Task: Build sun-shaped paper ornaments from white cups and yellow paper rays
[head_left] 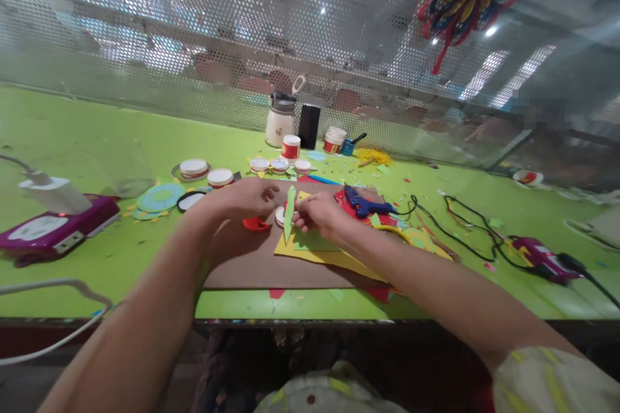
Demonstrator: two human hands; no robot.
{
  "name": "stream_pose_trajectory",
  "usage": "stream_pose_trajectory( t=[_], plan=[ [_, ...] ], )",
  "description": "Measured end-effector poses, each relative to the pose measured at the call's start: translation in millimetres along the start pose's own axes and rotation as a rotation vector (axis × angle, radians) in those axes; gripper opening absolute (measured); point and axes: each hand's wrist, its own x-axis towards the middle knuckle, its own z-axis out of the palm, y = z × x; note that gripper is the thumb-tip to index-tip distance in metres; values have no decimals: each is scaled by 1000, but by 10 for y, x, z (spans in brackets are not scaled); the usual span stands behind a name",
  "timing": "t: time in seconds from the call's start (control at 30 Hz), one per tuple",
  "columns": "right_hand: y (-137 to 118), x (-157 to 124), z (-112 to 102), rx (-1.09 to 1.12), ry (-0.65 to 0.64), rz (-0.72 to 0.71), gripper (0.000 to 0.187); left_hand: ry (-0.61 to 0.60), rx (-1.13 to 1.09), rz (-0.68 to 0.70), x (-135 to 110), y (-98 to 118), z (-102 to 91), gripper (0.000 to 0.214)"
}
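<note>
A long pointed leaf cut from light green paper [289, 218] stands between my hands over the cardboard sheet [237, 268]. My right hand [317, 211] is closed, its fingertips pinching at the leaf's right side. My left hand [252, 197] is just left of the leaf, fingers curled together; what they hold, if anything, is hidden. Behind the leaf a small white round piece [279, 215] shows in part. A red curved piece [256, 224] lies under my left hand. Yellow paper [334, 262] with green paper [314, 242] on it lies below my right hand.
A blue glue gun [365, 202] lies on the right, its black cord trailing to a purple power strip [545, 259]. Another purple strip [58, 226] with a charger is at left. White-lidded tubs [290, 147], a jug [279, 121] and a black cylinder [309, 126] stand behind.
</note>
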Motion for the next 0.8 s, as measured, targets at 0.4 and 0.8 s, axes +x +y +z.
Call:
stream_pose_trajectory(
  t=[0.4,0.8],
  plan=[
    [30,36,-38,-207,88,-138,22,-17,40,10,139,59,290,11],
    [-169,57,-210,-508,115,-311,28,-71,-35,26,86,-32,227,40]
  ],
)
